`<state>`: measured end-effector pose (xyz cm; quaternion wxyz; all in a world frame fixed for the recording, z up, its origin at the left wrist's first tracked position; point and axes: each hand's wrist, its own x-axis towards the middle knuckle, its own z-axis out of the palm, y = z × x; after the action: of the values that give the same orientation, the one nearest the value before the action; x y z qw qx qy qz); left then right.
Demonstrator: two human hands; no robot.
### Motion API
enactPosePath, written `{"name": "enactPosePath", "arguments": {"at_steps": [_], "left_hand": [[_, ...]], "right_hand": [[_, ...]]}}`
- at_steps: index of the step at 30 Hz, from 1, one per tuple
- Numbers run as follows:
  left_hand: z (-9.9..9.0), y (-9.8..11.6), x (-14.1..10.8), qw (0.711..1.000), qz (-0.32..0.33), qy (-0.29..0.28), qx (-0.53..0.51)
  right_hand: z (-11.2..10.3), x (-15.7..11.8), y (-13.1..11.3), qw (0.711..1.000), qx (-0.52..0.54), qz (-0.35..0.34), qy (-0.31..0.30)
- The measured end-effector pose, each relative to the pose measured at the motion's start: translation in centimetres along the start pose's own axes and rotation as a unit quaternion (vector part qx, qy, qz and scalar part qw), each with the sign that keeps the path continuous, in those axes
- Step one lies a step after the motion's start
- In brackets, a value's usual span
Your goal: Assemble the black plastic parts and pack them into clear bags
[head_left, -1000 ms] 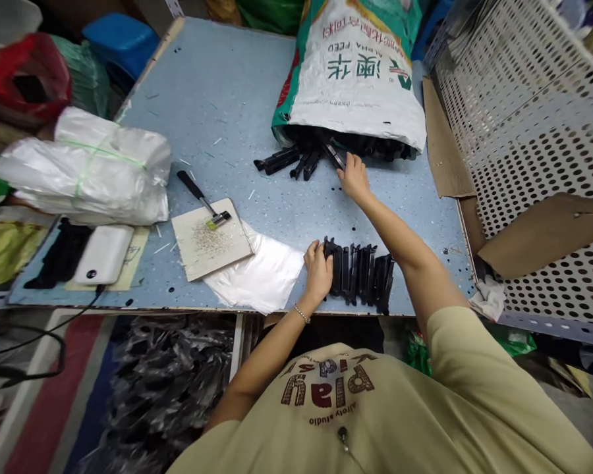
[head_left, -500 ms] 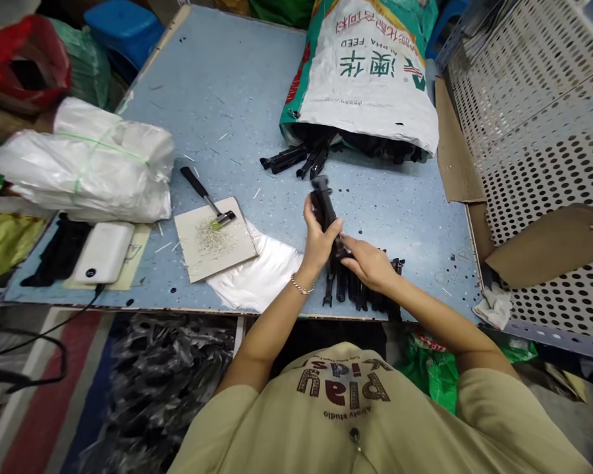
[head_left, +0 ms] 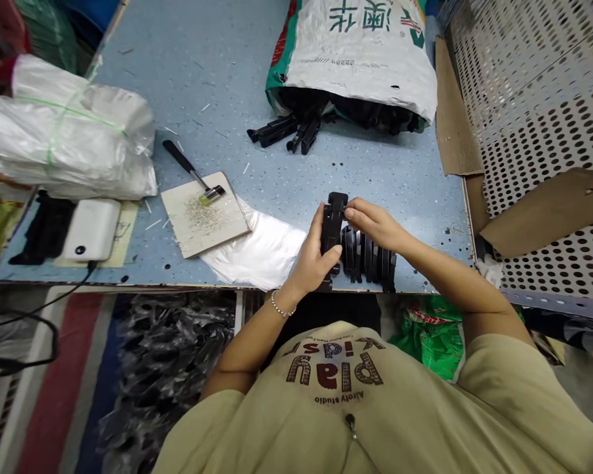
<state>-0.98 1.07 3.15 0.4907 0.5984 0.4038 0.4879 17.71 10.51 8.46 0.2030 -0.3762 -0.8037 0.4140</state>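
Right hand (head_left: 378, 227) shifted to upper end of black part (head_left: 334, 224), hold unclear, left grip (head_left: 312, 259) around its lower half

1. Open tabletop (head_left: 410, 178) stretches between the right hand (head_left: 374, 222) and the printed sack (head_left: 346, 72).
2. Loose black parts (head_left: 279, 130) lie before the sack's mouth, obstructing its left part.
3. Leftward, the board (head_left: 222, 220) and hammer (head_left: 194, 170) obstruct a low pass.
4. The perforated panel (head_left: 538, 125) bounds the right side.

Workshop: hammer (head_left: 192, 170) on board (head_left: 197, 236), sack (head_left: 350, 62) of black parts (head_left: 273, 131).
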Motion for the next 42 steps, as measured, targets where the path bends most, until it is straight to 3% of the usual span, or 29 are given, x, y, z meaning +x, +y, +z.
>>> {"name": "enactPosePath", "arguments": {"at_steps": [3, 5, 8, 11, 14, 17, 19, 22, 24, 26, 28, 29, 31, 33, 35, 37, 39, 40, 41, 42], "left_hand": [[-0.3, -0.3, 0.0, 0.999, -0.003, 0.031, 0.012], [-0.6, -0.3, 0.1, 0.998, -0.021, 0.047, -0.032], [-1.0, -0.4, 0.5, 0.99, -0.045, 0.061, -0.116], [-1.1, -0.6, 0.6, 0.984, -0.062, 0.06, -0.159], [-0.9, -1.0, 0.3, 0.982, -0.061, 0.051, -0.17], [-0.8, -1.4, -0.6, 0.989, -0.009, 0.031, -0.141], [-0.8, -1.4, -1.2, 0.995, 0.031, 0.006, -0.093], [-0.9, -1.0, -2.0, 0.998, 0.058, -0.027, -0.002], [-1.1, -0.7, -2.2, 0.996, 0.06, -0.034, 0.048], [-1.2, -0.3, -2.3, 0.994, 0.061, -0.037, 0.08], [-1.4, -0.1, -2.4, 0.992, 0.06, -0.047, 0.096], [-1.6, 0.0, -2.4, 0.992, 0.059, -0.052, 0.1], [-1.8, 0.2, -2.3, 0.992, 0.048, -0.062, 0.099], [-2.2, 0.5, -2.4, 0.992, 0.028, -0.084, 0.086], [-2.5, 0.7, -2.4, 0.991, 0.007, -0.106, 0.078], [-2.6, 0.9, -2.5, 0.991, 0.003, -0.107, 0.083], [-2.6, 0.9, -2.5, 0.991, 0.02, -0.094, 0.091], [-2.6, 0.9, -2.5, 0.991, 0.031, -0.091, 0.092], [-2.5, 0.9, -2.5, 0.991, 0.043, -0.09, 0.093], [-2.4, 0.8, -2.5, 0.99, 0.054, -0.092, 0.094]], "right_hand": [[1.0, -1.5, -0.1, 0.997, 0.064, 0.036, -0.028], [2.1, -3.0, -0.3, 0.998, -0.032, 0.017, -0.047], [4.4, -5.2, -0.7, 0.974, -0.204, -0.062, -0.079], [6.1, -6.3, -0.8, 0.96, -0.25, -0.091, -0.082], [6.1, -6.1, -0.5, 0.981, -0.154, -0.05, -0.107], [4.8, -5.0, 0.0, 0.988, 0.098, 0.052, -0.104], [3.8, -4.2, 0.0, 0.942, 0.298, 0.115, -0.101], [3.0, -3.4, -0.5, 0.823, 0.523, 0.148, -0.166], [3.1, -3.3, -0.9, 0.752, 0.606, 0.153, -0.211], [3.7, -3.5, -1.3, 0.717, 0.64, 0.156, -0.23], [4.4, -3.7, -1.6, 0.73, 0.63, 0.147, -0.219], [4.7, -3.9, -1.7, 0.756, 0.607, 0.139, -0.202], [4.8, -4.2, -1.8, 0.85, 0.499, 0.106, -0.131], [4.2, -4.5, -1.9, 0.946, 0.316, 0.059, -0.047], [3.1, -4.7, -1.8, 0.988, 0.149, 0.023, 0.015], [2.2, -4.8, -1.6, 0.997, 0.069, 0.009, 0.032], [2.0, -4.9, -1.2, 0.994, 0.106, 0.019, 0.005], [2.2, -5.0, -0.9, 0.983, 0.174, 0.034, -0.038], [2.6, -5.0, -0.7, 0.955, 0.274, 0.055, -0.095], [3.2, -5.2, -0.5, 0.907, 0.383, 0.078, -0.156]]}}
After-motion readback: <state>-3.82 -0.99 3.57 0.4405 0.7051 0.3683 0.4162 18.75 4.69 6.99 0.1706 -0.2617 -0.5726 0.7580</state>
